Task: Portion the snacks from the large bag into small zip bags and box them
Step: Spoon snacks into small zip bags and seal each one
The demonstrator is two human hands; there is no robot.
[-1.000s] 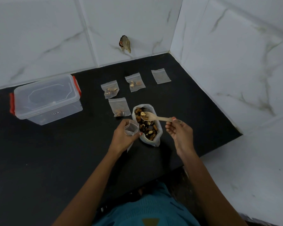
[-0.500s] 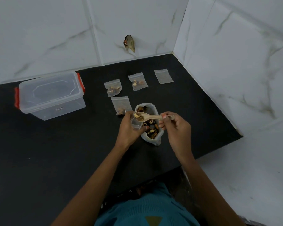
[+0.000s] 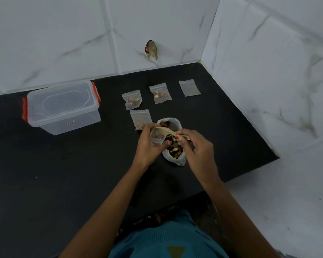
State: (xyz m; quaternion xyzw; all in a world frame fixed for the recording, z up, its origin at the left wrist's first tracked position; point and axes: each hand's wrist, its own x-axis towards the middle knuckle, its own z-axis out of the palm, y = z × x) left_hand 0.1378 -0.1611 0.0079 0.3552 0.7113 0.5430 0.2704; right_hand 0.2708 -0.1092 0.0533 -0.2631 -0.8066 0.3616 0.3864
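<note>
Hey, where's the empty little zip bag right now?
Head view: the empty zip bag lies flat on the black counter, far right of the back row, just right of a filled zip bag.

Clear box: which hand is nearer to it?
Left. The left hand, gripping a small zip bag, is right of the box and nearer the person; the right hand, holding the spoon, is farther right, over the snack bag.

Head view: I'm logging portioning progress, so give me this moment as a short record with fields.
left hand: holds an open small zip bag beside the large bag
right hand: holds wooden spoon, bowl tipped at that bag's mouth
filled zip bags: three, flat on the counter
empty zip bag: one, far right
box: lid on, at left
</note>
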